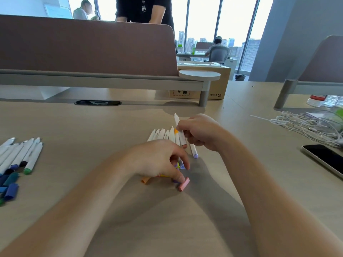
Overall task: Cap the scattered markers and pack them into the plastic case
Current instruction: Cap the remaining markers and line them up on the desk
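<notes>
Nearest: pink cap [184, 184] loose on the surface [130, 219], axis slanting near-left to far-right.
Left hand [157, 160]: curled over it, forefinger tip on the cap — pinched or only touched, cannot tell.
Right hand [200, 132]: grip closed on one marker [179, 129], axis near-to-far, bare pink tip toward the cap.
Beyond: marker row [161, 135] — case not in view.

office — desk dividers [87, 47], high-rise windows [202, 25]

Txt I can read: 2 bits.
"PICO" w/ round logo, upside down, plus handling signs, on box [216, 89]; "88" on black shirt [143, 8] of person opp. me.
</notes>
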The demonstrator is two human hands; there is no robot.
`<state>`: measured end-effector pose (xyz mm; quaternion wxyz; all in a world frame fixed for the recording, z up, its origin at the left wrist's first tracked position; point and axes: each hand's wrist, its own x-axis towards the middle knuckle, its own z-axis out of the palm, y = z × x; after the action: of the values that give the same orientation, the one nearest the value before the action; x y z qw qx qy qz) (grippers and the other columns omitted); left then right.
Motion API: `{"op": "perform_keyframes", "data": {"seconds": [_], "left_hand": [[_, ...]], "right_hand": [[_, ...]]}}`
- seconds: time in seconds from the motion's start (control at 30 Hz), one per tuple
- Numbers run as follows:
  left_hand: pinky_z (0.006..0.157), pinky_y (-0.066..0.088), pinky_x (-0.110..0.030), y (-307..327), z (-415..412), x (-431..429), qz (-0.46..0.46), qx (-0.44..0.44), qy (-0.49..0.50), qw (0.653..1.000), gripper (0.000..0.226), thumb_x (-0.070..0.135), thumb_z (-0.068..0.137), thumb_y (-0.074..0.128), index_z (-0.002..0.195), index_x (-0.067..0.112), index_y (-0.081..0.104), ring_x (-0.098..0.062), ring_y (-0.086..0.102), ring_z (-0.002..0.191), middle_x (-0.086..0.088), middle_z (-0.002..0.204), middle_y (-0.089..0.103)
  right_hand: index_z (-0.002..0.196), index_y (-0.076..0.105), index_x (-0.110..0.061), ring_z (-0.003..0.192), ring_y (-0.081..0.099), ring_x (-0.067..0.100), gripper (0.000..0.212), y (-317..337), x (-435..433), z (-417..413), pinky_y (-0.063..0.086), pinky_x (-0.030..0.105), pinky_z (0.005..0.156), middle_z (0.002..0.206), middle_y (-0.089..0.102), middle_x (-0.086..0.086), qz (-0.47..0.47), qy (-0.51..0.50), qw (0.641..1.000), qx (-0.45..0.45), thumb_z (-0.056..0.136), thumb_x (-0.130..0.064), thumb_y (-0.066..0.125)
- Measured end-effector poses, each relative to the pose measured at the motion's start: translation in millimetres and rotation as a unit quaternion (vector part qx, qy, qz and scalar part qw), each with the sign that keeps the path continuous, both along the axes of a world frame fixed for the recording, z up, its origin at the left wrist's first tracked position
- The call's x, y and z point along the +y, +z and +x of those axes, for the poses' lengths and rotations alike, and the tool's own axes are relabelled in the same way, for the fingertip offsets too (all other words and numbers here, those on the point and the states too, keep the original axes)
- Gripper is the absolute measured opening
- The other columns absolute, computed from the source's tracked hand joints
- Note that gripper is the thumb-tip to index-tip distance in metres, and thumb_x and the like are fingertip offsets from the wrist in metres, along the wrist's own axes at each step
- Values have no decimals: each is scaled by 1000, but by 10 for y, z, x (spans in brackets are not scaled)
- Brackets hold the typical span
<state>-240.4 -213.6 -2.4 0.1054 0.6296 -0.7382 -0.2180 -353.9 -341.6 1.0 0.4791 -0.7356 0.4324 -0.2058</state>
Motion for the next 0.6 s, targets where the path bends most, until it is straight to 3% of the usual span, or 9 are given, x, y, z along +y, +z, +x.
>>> {"op": "perform_keyframes", "data": {"seconds": [0.1, 0.23, 0.43, 0.6], "left_hand": [[60, 41, -19, -37, -35, 13, 14, -4, 2, 1000, 33, 44, 74, 79, 105, 40, 68, -4, 53, 69, 12, 80, 56], [68, 49, -33, -48, -45, 9, 8, -28, -13, 999, 29, 43, 75, 78, 101, 35, 69, -12, 58, 80, 4, 91, 60], [75, 52, -46, -79, -47, 8, 24, -8, -32, 999, 21, 46, 73, 76, 89, 35, 70, -14, 60, 80, 3, 88, 65], [74, 52, -40, -121, -78, 3, 20, -13, -37, 999, 23, 45, 70, 79, 85, 31, 69, -7, 58, 74, 7, 84, 64]], "right_hand": [[72, 56, -10, 40, 35, 12, 12, -13, -1, 0, 25, 21, 41, 58, 47, 1, 5, -1, 1000, 4, 79, -17, 63], [74, 59, -9, 43, 37, 12, 12, -5, 8, 7, 27, 23, 42, 61, 48, 2, 3, -2, 1000, 9, 80, -19, 63], [75, 60, -9, 44, 37, 13, 12, 3, 20, 0, 27, 23, 42, 64, 48, 3, 0, -2, 1000, 5, 80, -19, 63], [72, 59, -9, 45, 37, 13, 13, 1, 29, -9, 27, 23, 41, 62, 47, 3, -4, 1, 1000, 7, 80, -19, 63]]}}
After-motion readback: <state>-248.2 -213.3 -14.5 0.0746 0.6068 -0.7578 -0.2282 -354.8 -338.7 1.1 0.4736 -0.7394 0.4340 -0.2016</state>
